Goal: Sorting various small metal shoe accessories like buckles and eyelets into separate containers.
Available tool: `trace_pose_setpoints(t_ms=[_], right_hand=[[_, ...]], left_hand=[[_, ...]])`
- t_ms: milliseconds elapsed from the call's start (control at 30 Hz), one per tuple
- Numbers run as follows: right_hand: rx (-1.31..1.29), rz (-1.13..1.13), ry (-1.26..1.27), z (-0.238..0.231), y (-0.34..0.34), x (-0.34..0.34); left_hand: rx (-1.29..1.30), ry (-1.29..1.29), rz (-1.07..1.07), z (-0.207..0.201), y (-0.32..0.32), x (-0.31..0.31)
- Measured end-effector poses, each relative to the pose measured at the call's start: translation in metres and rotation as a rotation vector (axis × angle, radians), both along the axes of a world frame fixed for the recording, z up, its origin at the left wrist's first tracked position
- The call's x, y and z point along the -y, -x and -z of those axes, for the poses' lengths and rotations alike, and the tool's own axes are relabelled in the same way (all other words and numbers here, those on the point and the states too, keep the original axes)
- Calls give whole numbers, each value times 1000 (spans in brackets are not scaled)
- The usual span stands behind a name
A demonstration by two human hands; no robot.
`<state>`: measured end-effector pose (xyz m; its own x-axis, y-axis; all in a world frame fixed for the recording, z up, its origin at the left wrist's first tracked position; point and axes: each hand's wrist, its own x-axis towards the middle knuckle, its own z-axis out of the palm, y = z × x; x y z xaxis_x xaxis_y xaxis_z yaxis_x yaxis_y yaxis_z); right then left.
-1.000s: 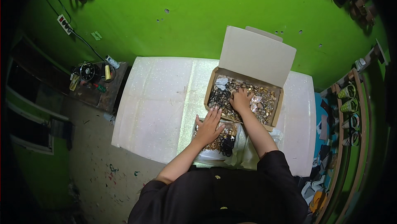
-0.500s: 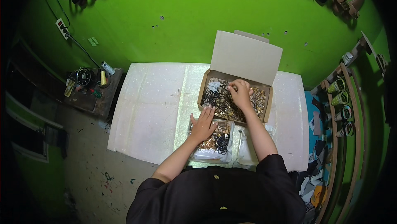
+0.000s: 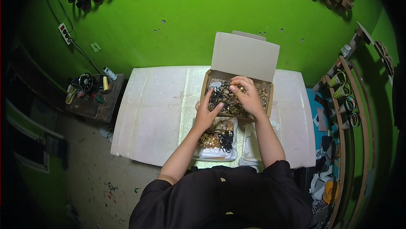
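Here's the right hand (image 3: 248,98) above the open box (image 3: 271,100), fingers bent and drawn in toward the thumb; whether that grip pinches a fitting, I can't tell. Over at the box's near left corner comes the left hand (image 3: 204,114), its grip spread wide, thumb well away from the fingers and nothing visible between them; contact with the box wall is hard to make out. Inside the box lie the small fittings (image 3: 230,103), gold and dark, with a pale scrap (image 3: 215,85) at the far left, and the lid (image 3: 244,54) stands raised on the far side. Nearer on the worktop (image 3: 148,115), gold pieces (image 3: 207,141) and black pieces (image 3: 227,143) sit on white plastic (image 3: 211,155), and just right of that, there's a white packet (image 3: 252,144) by the right forearm. Far left, a yellow spool (image 3: 105,83) stands beside a handwheel (image 3: 86,82).
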<state>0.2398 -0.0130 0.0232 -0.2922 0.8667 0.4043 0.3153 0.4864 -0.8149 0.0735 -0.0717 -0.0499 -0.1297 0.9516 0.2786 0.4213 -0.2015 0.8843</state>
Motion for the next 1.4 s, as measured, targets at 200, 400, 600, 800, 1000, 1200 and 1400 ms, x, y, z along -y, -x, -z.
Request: trace_pose_setpoints(t_ms=[200,400,600,800,1000,1200,1400], right_hand=[[-226,-168,228,14,-3,38],[-412,-188,558,32,-16,65],[-504,-265,694,63,-18,89],[-496,-266,810,87,-29,101],[-394,-235,780,103,-39,108],[-87,-144,605,129,-39,109],[256,61,241,117,-27,119]], left_hand=[[331,52,230,-34,-5,27],[307,190,229,-33,7,51],[192,142,232,-32,16,62],[162,196,268,-27,11,65],[225,196,231,-24,10,69],[230,168,227,-33,10,72],[249,186,229,-39,14,77]])
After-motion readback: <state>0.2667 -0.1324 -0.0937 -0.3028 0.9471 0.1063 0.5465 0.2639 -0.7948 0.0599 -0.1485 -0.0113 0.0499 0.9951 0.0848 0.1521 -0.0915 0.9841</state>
